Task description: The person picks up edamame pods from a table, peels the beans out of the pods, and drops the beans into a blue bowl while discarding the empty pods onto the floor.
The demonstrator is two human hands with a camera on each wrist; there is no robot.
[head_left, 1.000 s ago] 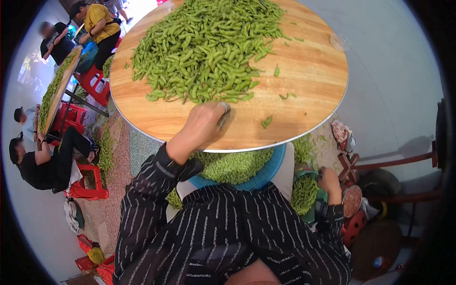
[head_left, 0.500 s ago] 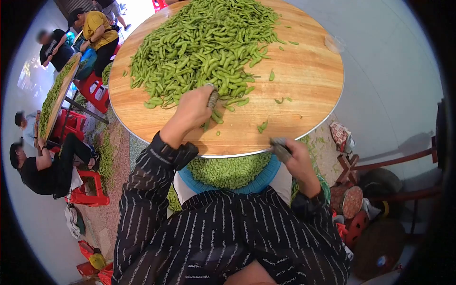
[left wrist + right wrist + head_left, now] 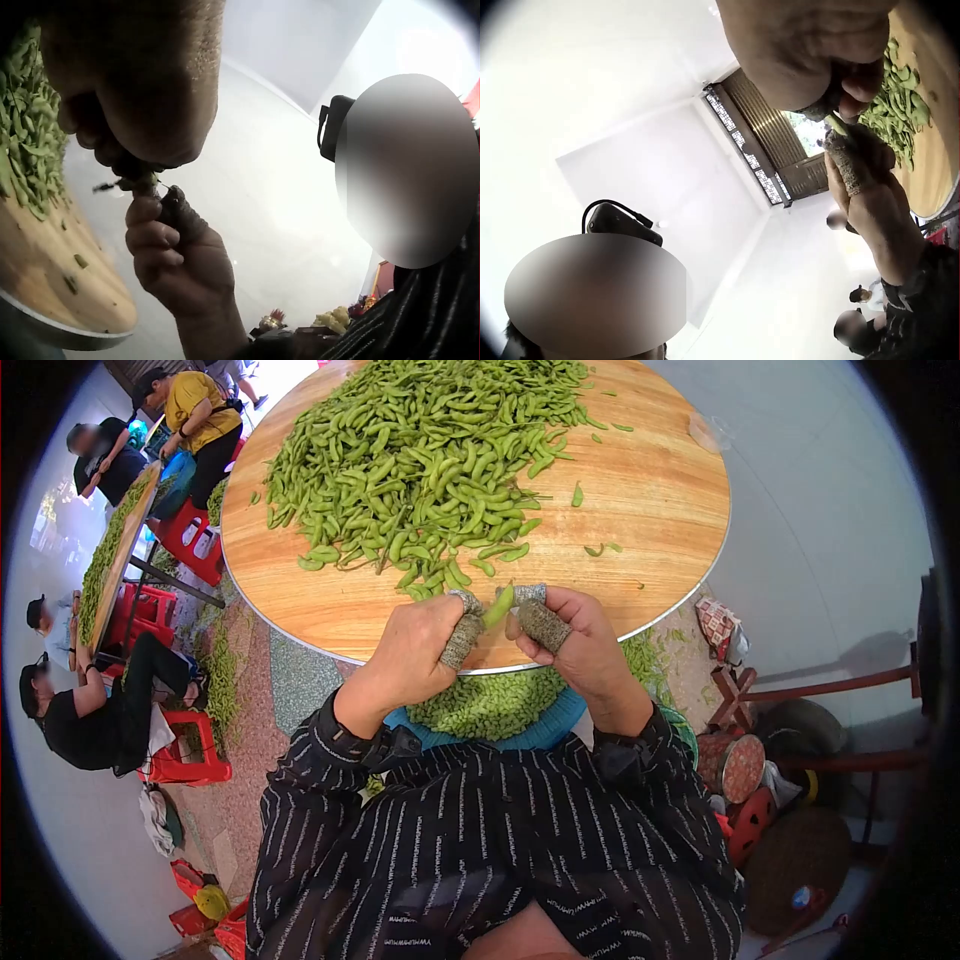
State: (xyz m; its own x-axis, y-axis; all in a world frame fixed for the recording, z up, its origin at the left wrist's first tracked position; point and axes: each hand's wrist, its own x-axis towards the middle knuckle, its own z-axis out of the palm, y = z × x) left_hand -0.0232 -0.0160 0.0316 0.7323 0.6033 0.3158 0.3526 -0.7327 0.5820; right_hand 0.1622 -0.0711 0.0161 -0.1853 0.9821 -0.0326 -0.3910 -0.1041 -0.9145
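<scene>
A green pod (image 3: 498, 606) is held between both hands above the front edge of the round wooden table (image 3: 640, 540). My left hand (image 3: 415, 650) pinches one end with wrapped thumb and finger. At the pod's other side, my right hand (image 3: 580, 645) has its wrapped thumb and forefinger close together, their tips near the pod. The right wrist view shows the pod (image 3: 837, 124) between the two hands' tips. A large heap of pods (image 3: 420, 470) lies behind the hands. Shelled beans (image 3: 485, 705) fill a blue basin (image 3: 550, 735) below the table edge.
A few loose pods (image 3: 577, 495) lie on the table's right side, and a clear cup (image 3: 708, 432) is at its rim. Several people sit or stand at another table (image 3: 122, 560) on the left, among red stools (image 3: 190, 745). Wooden frames (image 3: 830, 685) stand at the right.
My right hand has come up from beside the basin to meet the left hand over the table edge. The left hand has drawn back from the heap with a pod.
</scene>
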